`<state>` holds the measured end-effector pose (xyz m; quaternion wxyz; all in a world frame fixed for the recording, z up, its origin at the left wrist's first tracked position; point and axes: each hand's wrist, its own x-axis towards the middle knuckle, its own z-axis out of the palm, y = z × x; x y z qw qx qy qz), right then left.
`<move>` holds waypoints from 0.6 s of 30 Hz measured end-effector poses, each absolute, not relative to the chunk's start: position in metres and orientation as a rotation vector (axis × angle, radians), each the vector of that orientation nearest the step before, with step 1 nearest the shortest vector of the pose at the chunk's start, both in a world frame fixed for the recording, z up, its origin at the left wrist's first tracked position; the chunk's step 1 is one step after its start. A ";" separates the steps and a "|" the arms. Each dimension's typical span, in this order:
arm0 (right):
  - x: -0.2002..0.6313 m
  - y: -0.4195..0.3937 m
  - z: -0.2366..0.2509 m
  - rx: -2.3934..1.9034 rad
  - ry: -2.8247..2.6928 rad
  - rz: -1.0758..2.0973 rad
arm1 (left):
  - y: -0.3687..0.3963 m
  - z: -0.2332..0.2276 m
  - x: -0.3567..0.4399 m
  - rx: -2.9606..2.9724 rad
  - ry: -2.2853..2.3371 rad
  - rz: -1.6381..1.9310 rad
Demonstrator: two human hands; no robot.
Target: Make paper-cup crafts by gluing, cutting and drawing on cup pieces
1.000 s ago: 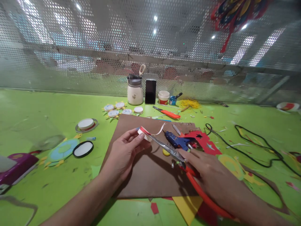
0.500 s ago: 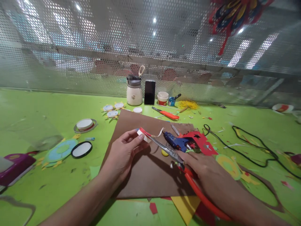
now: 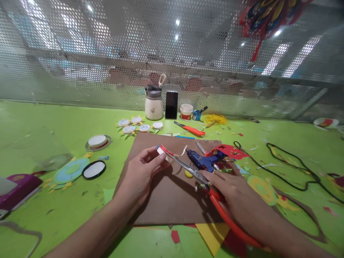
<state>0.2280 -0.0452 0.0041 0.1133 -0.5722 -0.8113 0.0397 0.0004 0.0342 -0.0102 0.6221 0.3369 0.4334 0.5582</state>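
Observation:
My left hand [image 3: 142, 172] pinches a small red-and-white strip [image 3: 163, 151] between thumb and fingers, above a brown board [image 3: 172, 200]. In my right hand [image 3: 228, 190] is a pair of scissors [image 3: 197, 175] with red handles. Their blade tips meet the strip's right end, where a thin white sliver [image 3: 184, 151] curls away. Whether the blades are fully closed I cannot tell. Just beyond my right hand, a blue glue gun [image 3: 204, 160] lies on the board beside red cut paper [image 3: 233, 151]. A small yellow piece [image 3: 188, 173] lies under the scissors.
At the back stand a white jar [image 3: 154, 107], a phone [image 3: 171, 105], a tub [image 3: 186, 111] and a blue paint pot [image 3: 196, 115]. An orange utility knife [image 3: 192, 130] lies before them. Left are a blue paper turtle [image 3: 70, 173] and purple tool [image 3: 20, 190]; right, a black cord [image 3: 292, 184].
The board's raised back edge sits lower, showing another white disc and a blue stick behind it. The red paper has shifted back. Both hands stay nearly in place, scissors still at the strip.

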 end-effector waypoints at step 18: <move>0.226 -0.051 0.001 -1.720 -2.348 0.098 | 0.034 -0.009 -0.002 0.748 0.910 1.301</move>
